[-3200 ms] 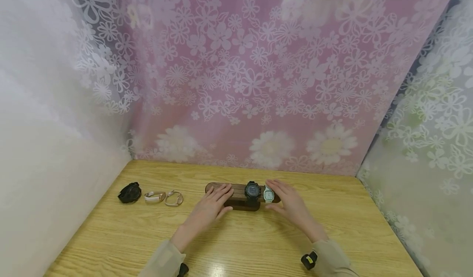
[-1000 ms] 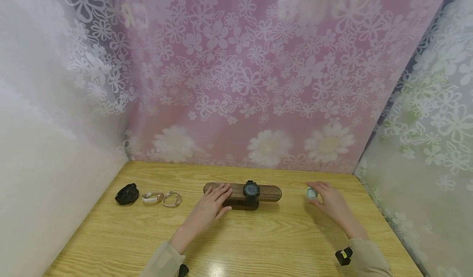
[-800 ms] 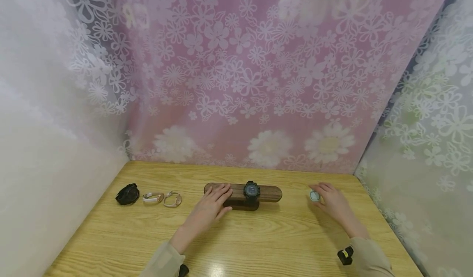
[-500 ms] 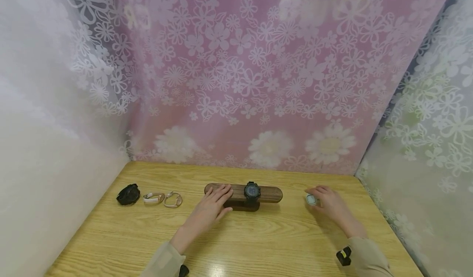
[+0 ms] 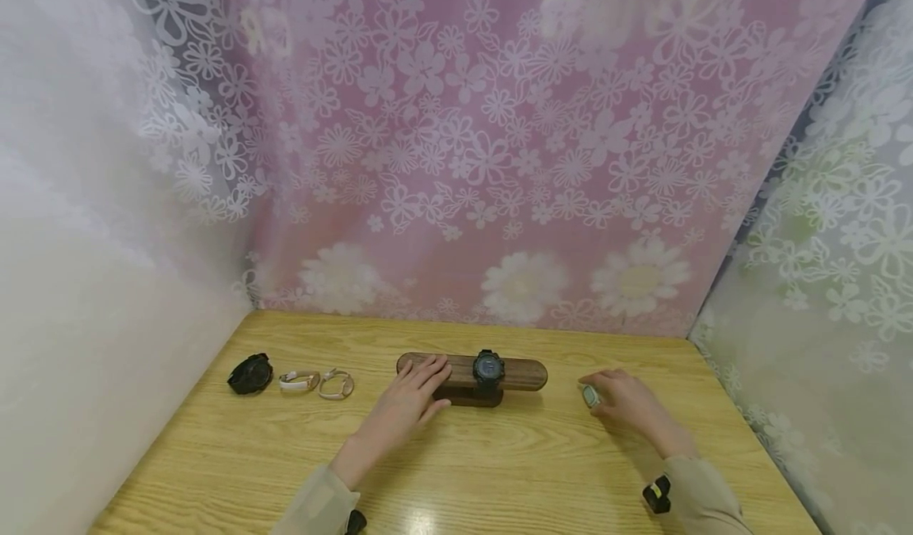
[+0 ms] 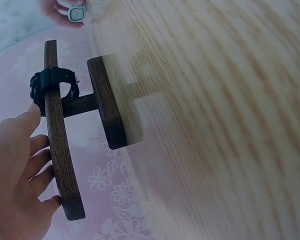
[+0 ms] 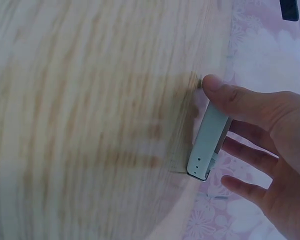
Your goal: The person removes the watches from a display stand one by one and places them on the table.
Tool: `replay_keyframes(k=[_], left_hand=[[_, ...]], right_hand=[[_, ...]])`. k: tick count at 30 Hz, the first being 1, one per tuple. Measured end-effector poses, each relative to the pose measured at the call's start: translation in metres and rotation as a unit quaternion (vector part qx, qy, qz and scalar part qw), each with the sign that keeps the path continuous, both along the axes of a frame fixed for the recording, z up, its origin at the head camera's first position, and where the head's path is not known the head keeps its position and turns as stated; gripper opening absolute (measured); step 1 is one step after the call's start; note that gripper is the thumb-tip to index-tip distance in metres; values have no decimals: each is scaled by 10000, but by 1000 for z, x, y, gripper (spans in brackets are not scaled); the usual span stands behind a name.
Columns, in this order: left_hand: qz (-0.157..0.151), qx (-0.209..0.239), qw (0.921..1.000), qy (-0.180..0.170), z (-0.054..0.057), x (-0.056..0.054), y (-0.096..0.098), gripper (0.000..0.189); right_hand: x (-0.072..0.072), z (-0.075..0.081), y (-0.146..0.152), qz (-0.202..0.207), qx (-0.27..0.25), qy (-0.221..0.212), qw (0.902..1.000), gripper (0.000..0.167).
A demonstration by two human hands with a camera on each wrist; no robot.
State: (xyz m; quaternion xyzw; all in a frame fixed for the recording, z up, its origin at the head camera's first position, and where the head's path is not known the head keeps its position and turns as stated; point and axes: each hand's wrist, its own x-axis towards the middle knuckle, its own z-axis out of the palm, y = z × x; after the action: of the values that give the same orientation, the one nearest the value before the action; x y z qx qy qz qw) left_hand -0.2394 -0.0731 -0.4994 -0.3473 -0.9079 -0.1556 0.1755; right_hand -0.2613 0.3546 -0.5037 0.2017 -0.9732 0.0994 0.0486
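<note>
A dark wooden watch stand with a crossbar on a short post stands mid-table, a black wristwatch strapped round its bar. My left hand rests on the bar's left part, fingers laid out along the top; in the left wrist view its fingertips touch the bar. To the right of the stand, my right hand pinches a pale green wristwatch between thumb and fingers. The right wrist view shows its pale strap under the thumb, tilted, its lower end right at the tabletop.
At the table's left lie a black wristwatch, a slim white-banded watch and another slim watch in a loose row. A pink floral curtain hangs behind the wooden table, with pale curtains at both sides.
My right hand has taken the pale green watch off the bar's right end and carried it right; lately it has come slightly back left and nearer, turning the watch. The left hand stays put.
</note>
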Motion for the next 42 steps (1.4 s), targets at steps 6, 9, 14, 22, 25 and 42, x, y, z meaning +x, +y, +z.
replay_keyframes(k=[6, 9, 14, 22, 25, 42], left_hand=[[17, -22, 10000, -27, 0, 0, 0, 57], [40, -50, 10000, -51, 0, 0, 0, 57], [48, -84, 9999, -68, 0, 0, 0, 58], [66, -81, 9996, -273, -2, 0, 0, 58], [71, -86, 9995, -304, -3, 0, 0, 58], [19, 28, 9999, -133, -5, -2, 0, 57]], right_hand=[[1, -3, 3, 47, -26, -3, 10000, 53], [2, -3, 4, 99, -22, 50, 9999, 55], [3, -2, 4, 74, -127, 42, 9999, 59], [7, 0, 4, 12, -310, 112, 9995, 56], [6, 1, 3, 19, -376, 182, 9991, 52], [5, 10, -19, 256, -1050, 1559, 9818, 54]])
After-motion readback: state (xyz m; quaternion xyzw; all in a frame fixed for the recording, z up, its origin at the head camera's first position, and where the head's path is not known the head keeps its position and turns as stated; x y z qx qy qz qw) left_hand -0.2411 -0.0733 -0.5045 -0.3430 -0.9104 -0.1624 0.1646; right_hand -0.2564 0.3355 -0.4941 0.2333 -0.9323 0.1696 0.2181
